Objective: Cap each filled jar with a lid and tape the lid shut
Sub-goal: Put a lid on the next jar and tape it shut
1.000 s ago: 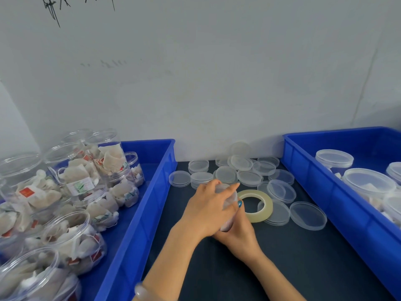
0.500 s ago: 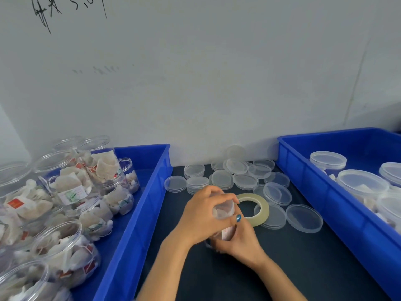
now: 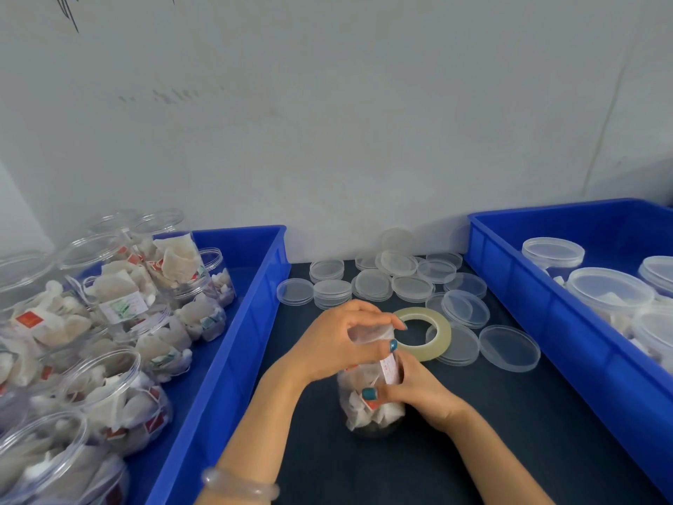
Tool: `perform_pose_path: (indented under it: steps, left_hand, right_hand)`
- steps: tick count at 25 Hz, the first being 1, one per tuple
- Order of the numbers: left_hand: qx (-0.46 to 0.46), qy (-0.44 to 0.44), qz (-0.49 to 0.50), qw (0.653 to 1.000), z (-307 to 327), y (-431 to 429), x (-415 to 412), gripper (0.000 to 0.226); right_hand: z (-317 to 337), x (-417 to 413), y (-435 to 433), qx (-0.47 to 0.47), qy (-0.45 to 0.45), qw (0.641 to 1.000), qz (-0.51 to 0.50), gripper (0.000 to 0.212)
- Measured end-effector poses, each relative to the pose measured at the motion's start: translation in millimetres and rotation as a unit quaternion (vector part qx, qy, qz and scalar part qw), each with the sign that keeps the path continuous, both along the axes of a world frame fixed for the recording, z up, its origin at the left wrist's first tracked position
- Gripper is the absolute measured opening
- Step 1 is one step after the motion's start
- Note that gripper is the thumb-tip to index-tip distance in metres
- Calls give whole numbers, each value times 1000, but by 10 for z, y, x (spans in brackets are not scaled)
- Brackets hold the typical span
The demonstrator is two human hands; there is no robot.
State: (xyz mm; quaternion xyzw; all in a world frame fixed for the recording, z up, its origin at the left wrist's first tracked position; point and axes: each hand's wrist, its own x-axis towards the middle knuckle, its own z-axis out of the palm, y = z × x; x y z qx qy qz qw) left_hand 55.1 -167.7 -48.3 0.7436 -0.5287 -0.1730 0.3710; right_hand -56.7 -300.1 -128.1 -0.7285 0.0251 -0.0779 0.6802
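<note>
We note left hand (image 3: 338, 344) curled over jar mouth, fingers pinching pale papery sachet (image 3: 369, 333); likely tucking it down so lid can seat flat. Right hand (image 3: 415, 393) clamped round jar (image 3: 364, 413) wall, steadying it upright on dark mat (image 3: 473, 431). Jar clear, rigid, round, uncapped. Glossy tape roll (image 3: 418, 353) and thin translucent disc lids (image 3: 509, 348) lie just behind, probably for easy reach.

The right hand (image 3: 418, 393) grips a filled jar (image 3: 368, 413) on the dark table (image 3: 473, 431); the left hand (image 3: 335, 344) pinches a sachet (image 3: 369, 333) at its mouth. A tape roll (image 3: 418, 314) lies just beyond.
</note>
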Motion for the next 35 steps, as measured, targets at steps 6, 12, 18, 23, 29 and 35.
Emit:
perform_pose_path:
  steps: [6,12,18,23,29,35]
  left_hand:
    - [5,-141,29,990,-77,80,-60,53]
    - [-18,-197,60,978,-192,116,-94,61]
    - [-48,-201,68,976,-218,127,-95,61]
    - [-59,-317,72,944,-270,156,-128,72]
    - [-191,-251,151,937,-195,-55,-370,55]
    - [-213,-233,149,937,-73,-216,-533,39]
  right_hand:
    - [-7,-101,-127,-124,-35,987,-91,73]
    - [45,-352,-801,-410,38,851,-327,51]
    - [-115,-178,-717,-639,89,750,-143,42]
    - [181,-247,-493,-404,-34,861,-308,17]
    - [456,-386,-106,-44,-91,969,-227,43]
    - [474,-410,48,-96,-121,979,-134,42]
